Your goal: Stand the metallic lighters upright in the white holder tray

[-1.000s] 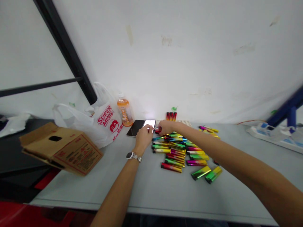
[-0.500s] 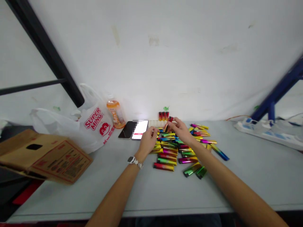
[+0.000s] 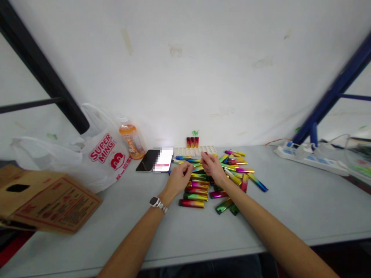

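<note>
My left hand (image 3: 180, 178) is closed, thumb and fingertips pinched together over the left part of a pile of shiny multicoloured lighters (image 3: 194, 203). Whatever its fingertips may hold is hidden. Close by on the right, my right hand (image 3: 213, 168) is curled round a lighter (image 3: 206, 153); only a small dark red end shows above the fingers. Behind both hands a white tray with small holes (image 3: 176, 151) lies against the wall. Three red-and-yellow lighters (image 3: 193, 142) stand upright in a row at its back.
Left of the pile are a dark phone (image 3: 145, 160), a lit phone (image 3: 162, 159), an orange drink bottle (image 3: 132, 141) and a white plastic bag (image 3: 101, 170). A cardboard box (image 3: 58, 204) sits at the table's left. A white power strip (image 3: 313, 159) lies to the right.
The view has turned slightly right. My right hand has tilted and closed further over its lighter, which stood mostly visible before. My left hand stays pinched, a little apart from the right.
</note>
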A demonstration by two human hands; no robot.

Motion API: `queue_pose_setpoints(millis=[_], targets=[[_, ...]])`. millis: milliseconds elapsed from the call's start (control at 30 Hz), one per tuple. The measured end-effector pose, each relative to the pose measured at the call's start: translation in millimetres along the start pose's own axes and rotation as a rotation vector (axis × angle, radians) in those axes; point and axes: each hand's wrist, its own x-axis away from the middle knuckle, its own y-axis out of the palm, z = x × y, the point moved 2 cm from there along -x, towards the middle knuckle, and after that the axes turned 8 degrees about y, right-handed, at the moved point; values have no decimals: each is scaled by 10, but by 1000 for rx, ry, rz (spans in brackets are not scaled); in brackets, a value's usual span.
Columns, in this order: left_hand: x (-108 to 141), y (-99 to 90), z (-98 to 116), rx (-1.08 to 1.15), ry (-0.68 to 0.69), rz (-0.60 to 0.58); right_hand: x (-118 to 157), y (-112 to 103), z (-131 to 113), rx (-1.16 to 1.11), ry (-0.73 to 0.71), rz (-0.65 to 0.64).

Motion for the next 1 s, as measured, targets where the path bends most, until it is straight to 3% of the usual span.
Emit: queue_pose_setpoints(millis=[167, 333, 867, 1000], targets=[[8, -8, 14, -3, 18, -13, -20, -12, 83, 180, -177, 153], [6, 1, -13, -25, 22, -19, -10, -7, 99, 232, -211, 241], [5, 14, 10, -64, 6, -48, -11, 31, 151, 237, -201, 158], [6, 17, 12, -61, 8, -44, 54, 24, 119, 210, -260, 102]])
